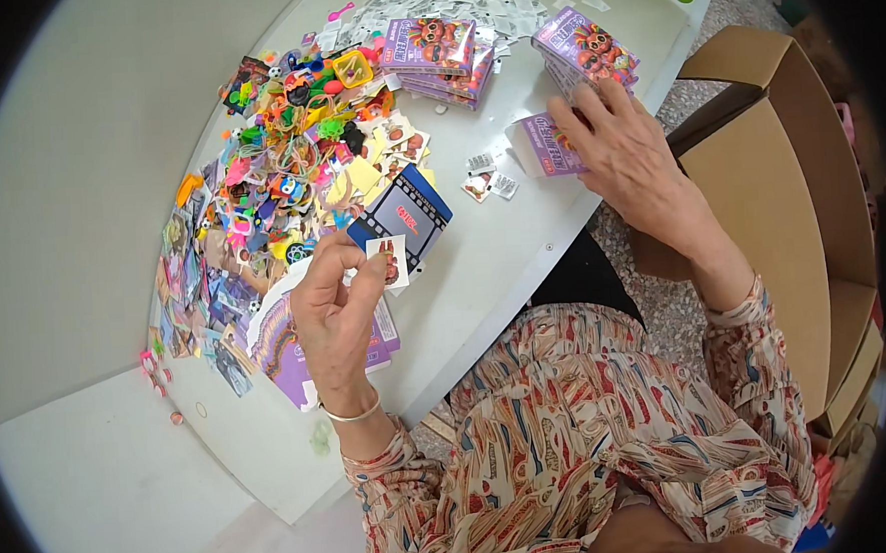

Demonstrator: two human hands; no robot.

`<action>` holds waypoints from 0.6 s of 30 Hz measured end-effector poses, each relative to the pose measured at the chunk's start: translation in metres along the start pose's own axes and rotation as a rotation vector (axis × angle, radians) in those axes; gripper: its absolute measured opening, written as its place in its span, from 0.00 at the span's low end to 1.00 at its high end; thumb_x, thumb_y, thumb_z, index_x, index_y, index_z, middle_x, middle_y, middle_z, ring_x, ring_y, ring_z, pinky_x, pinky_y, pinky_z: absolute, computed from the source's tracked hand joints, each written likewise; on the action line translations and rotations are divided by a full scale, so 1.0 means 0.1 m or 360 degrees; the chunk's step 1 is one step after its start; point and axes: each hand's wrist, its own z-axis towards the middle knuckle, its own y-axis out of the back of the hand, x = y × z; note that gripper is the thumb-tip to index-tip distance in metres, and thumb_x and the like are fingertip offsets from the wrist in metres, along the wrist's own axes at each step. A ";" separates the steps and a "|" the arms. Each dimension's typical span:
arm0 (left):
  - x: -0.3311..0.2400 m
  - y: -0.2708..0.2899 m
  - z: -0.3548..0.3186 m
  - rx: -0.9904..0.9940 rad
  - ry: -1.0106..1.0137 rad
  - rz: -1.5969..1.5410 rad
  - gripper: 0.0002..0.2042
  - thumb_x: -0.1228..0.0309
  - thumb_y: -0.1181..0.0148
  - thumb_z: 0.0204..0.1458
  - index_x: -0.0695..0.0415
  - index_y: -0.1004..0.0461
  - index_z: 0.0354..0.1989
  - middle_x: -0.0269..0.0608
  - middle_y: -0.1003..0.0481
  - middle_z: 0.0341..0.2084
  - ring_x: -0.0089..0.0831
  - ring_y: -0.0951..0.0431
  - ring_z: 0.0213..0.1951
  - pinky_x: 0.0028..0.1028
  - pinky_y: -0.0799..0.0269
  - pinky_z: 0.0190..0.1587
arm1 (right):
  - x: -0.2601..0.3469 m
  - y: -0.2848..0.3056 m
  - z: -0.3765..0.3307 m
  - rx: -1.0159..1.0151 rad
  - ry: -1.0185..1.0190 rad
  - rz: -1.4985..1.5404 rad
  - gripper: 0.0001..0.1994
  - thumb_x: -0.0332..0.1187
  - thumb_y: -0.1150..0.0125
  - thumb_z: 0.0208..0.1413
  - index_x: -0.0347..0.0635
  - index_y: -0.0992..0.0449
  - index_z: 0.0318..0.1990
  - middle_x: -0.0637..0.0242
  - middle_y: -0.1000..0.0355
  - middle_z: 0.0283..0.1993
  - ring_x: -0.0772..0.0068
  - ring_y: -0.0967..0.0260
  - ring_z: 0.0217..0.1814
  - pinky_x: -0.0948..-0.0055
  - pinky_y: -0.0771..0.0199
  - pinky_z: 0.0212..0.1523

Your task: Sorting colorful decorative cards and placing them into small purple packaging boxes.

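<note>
The left hand [339, 294] pinches a small white picture card [395, 271] between thumb and forefinger. Just past those fingertips is a blue card with a filmstrip border [422, 215]; whether the hand grips it too cannot be told. The right hand [625, 157] has its fingers bent over a small purple box [549, 151] at the edge of the desk [492, 264]; its grip is partly hidden, so how firmly it closes cannot be told. Beyond its fingertips stands a stack of purple boxes [583, 41]. Small white packets [503, 185] lie between the hands. A heap of plastic trinkets [300, 134] spreads beyond the left hand, and a cardboard carton [761, 230] stands right of the right hand.
</note>
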 end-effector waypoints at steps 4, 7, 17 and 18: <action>0.08 -0.01 0.05 0.0045 -0.0012 0.0018 0.04 0.84 0.40 0.47 0.64 0.29 0.26 0.33 0.32 0.29 0.17 0.34 0.32 0.17 0.40 0.33 | 0.09 0.04 -0.08 -0.0160 -0.0040 0.0049 0.38 0.26 0.29 0.32 0.39 0.38 0.57 0.58 0.39 0.51 0.54 0.41 0.57 0.61 0.35 0.56; 0.05 -0.07 0.08 0.0085 0.0004 -0.0032 0.04 0.84 0.40 0.47 0.63 0.29 0.26 0.33 0.31 0.31 0.17 0.34 0.32 0.16 0.40 0.34 | 0.11 0.08 -0.04 -0.0107 -0.0012 -0.0007 0.38 0.26 0.29 0.33 0.39 0.38 0.58 0.59 0.39 0.53 0.53 0.42 0.60 0.62 0.36 0.56; 0.16 -0.22 0.18 0.0485 0.0198 -0.0036 0.05 0.79 0.38 0.47 0.64 0.29 0.25 0.34 0.31 0.30 0.23 0.34 0.36 0.23 0.39 0.41 | 0.16 -0.05 -0.23 0.0268 0.0003 0.0839 0.39 0.35 0.28 0.38 0.38 0.40 0.60 0.57 0.36 0.53 0.52 0.36 0.53 0.61 0.32 0.52; 0.18 -0.22 0.20 0.0494 0.0198 -0.0034 0.05 0.79 0.38 0.47 0.64 0.29 0.25 0.34 0.31 0.30 0.23 0.34 0.36 0.23 0.39 0.41 | 0.15 -0.08 -0.25 0.0266 -0.0006 0.0842 0.39 0.35 0.28 0.38 0.38 0.40 0.60 0.57 0.36 0.53 0.52 0.36 0.53 0.61 0.32 0.52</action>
